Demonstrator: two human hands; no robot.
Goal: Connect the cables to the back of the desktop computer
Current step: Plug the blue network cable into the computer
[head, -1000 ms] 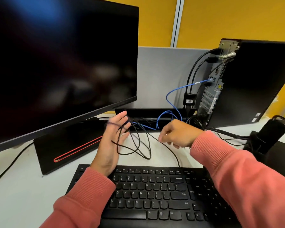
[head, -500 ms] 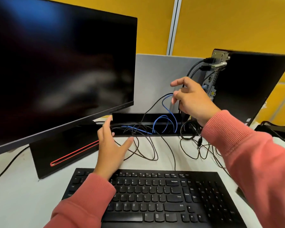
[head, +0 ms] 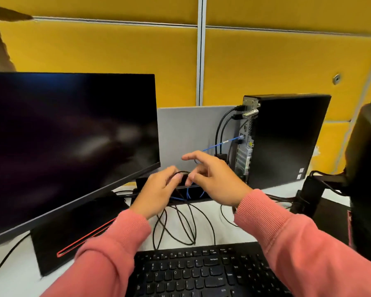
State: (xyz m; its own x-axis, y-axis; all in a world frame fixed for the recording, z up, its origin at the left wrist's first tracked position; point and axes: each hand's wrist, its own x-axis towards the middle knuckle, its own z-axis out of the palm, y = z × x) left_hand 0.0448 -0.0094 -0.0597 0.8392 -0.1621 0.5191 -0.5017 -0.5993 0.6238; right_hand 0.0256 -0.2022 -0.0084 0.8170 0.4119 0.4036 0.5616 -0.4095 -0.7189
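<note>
A black desktop tower (head: pixel 285 138) stands at the right with its rear panel (head: pixel 245 146) facing left. Two black cables (head: pixel 220 129) and a blue network cable (head: pixel 217 145) are plugged into that panel. My left hand (head: pixel 156 191) grips a thin black cable (head: pixel 181 173) above the desk. My right hand (head: pixel 212 179) hovers just right of it, index finger stretched out, the other fingers curled near the same cable; whether they touch it is unclear. More loops of black cable (head: pixel 180 226) lie on the desk below both hands.
A large dark monitor (head: pixel 69 142) fills the left, its stand base (head: pixel 73 232) edged in red. A black keyboard (head: pixel 201 273) lies at the front. A black cable tray (head: pixel 193 190) sits behind the hands. A grey divider (head: pixel 186 129) and yellow panels stand behind; dark equipment (head: pixel 364 179) is at the right.
The view has tilted upward. My right hand dropped from near the tower's rear panel back toward the left hand. My left hand lifted off the desk and now grips a black cable.
</note>
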